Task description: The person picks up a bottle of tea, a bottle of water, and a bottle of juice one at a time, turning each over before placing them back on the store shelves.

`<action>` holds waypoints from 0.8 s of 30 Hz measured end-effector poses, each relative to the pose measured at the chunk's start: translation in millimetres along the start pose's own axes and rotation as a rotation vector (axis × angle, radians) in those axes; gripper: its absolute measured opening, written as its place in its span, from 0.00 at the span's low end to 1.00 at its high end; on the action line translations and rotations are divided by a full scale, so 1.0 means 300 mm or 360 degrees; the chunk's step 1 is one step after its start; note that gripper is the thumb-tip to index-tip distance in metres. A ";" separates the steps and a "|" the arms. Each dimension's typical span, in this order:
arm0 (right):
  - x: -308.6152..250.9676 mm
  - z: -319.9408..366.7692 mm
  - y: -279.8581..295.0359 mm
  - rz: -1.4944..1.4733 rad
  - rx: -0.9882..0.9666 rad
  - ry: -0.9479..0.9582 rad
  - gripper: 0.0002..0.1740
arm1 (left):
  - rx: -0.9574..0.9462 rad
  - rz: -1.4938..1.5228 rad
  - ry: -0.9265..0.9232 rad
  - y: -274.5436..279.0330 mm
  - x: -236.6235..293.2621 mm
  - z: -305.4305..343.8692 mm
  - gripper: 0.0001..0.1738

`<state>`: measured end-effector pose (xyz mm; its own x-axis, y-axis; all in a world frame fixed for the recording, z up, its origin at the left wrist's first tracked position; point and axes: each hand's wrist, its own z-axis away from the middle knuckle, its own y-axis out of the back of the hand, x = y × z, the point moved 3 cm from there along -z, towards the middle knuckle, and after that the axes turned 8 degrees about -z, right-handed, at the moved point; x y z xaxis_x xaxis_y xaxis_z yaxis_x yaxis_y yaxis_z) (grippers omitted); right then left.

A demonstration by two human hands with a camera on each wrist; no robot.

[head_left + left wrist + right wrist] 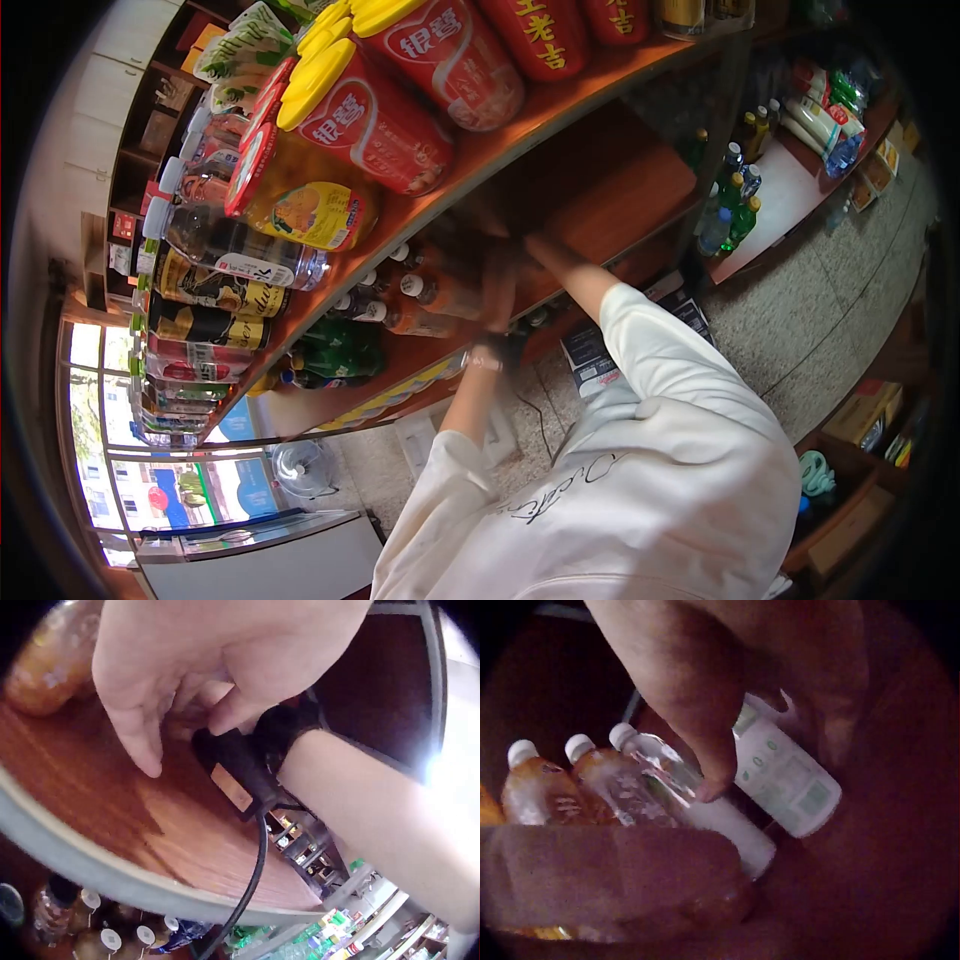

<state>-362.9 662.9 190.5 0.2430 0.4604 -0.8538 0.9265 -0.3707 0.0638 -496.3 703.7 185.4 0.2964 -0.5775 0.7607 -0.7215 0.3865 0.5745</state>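
Note:
My right hand (727, 682) has its thumb and fingers around a white bottle with green print (791, 784). Beside that bottle leans another pale bottle (727, 829), near the thumb tip. My left hand (217, 645) is over the reddish-brown shelf board, fingers loosely bent, with nothing visible between them; its far fingers are partly hidden. An orange-coloured bottle (52, 664) stands close by it. In the head view both hands are blurred together in the dark shelf space, past the left forearm (470, 400) and right forearm (570, 270).
White-capped orange drinks (540, 787) line the shelf next to the hands. Red cans with yellow lids (370, 130) crowd the upper shelf's edge. A black cable (251, 885) hangs over the shelf edge (112, 877). Green bottles (740, 220) stand at the right.

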 end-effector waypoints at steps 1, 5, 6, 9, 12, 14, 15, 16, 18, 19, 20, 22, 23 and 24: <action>-0.033 -0.096 -0.120 0.0016 -0.0007 -0.0004 0.25 | 0.0197 0.0196 0.0090 0.045 0.115 0.060 0.16; -0.062 -0.021 -0.124 0.0079 -0.0033 -0.0041 0.25 | -0.0044 -0.0008 0.0182 0.034 0.016 0.313 0.15; -0.085 0.080 -0.120 0.0238 -0.0014 -0.0177 0.21 | -0.0043 -0.0045 0.0310 0.048 0.088 0.389 0.14; -0.157 0.333 -0.089 0.0396 -0.0053 -0.0205 0.17 | -0.0140 0.0068 0.0395 0.022 0.115 0.624 0.13; -0.243 0.541 -0.030 0.0530 -0.0163 -0.0199 0.14 | -0.0451 -0.0071 0.0623 -0.020 0.002 0.949 0.14; -0.238 0.697 0.010 0.0649 -0.0134 -0.0293 0.14 | -0.0781 -0.0218 0.0807 -0.066 -0.156 1.226 0.18; -0.240 0.777 0.033 0.0722 -0.0161 -0.0389 0.14 | -0.0871 -0.0128 0.0911 -0.090 -0.239 1.366 0.19; -0.246 0.857 0.058 0.0793 -0.0188 -0.0487 0.15 | -0.0903 -0.0277 0.0890 -0.095 -0.279 1.495 0.20; -0.248 1.015 0.103 0.0750 -0.0256 -0.0756 0.16 | -0.0963 -0.0220 0.1352 -0.141 -0.473 1.817 0.20; -0.254 1.094 0.125 0.0693 -0.0271 -0.0854 0.16 | -0.0923 -0.0200 0.1399 -0.127 -0.471 1.919 0.17; -0.271 1.167 0.142 0.0638 -0.0282 -0.0953 0.16 | -0.0924 -0.0135 0.1482 -0.125 -0.494 2.039 0.18; -0.286 1.317 0.168 0.0592 -0.0254 -0.1196 0.15 | -0.0812 0.0010 0.1817 -0.130 -0.440 2.161 0.19; -0.300 1.385 0.179 0.0583 -0.0236 -0.1222 0.15 | -0.0697 0.0090 0.2069 -0.102 -0.341 2.190 0.20; -0.318 1.451 0.193 0.0574 -0.0211 -0.1251 0.16 | -0.0747 0.0006 0.1997 -0.113 -0.326 2.233 0.21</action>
<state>-457.5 246.5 50.7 0.3049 -0.3745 -0.8757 0.8689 -0.2672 0.4168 -920.2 265.3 -111.0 0.8473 0.3725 0.3786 -0.5171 0.7412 0.4281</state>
